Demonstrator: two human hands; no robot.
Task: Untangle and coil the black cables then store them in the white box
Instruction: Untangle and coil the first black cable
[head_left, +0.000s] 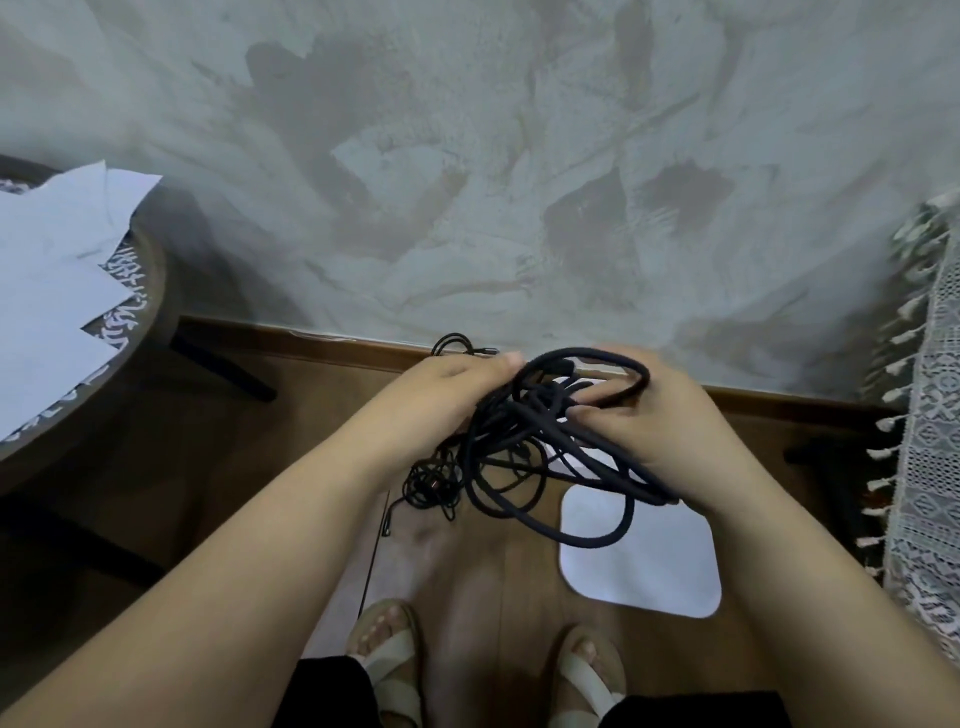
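A tangled bundle of thick black cables hangs in the air between both hands, over the wooden floor. My left hand grips the bundle's left side. My right hand holds the right side, its fingers curled round several strands, and a loop arches over them. A thinner black cable knot dangles below the left hand. Another thin black cable lies on the floor by the wall. A white box lid or box lies on the floor below the right hand, and part of it is hidden behind the cables.
A round table with white papers stands at the left, its dark legs reaching onto the floor. A lace cloth with tassels hangs at the right. The grey wall is close ahead. My sandalled feet are at the bottom.
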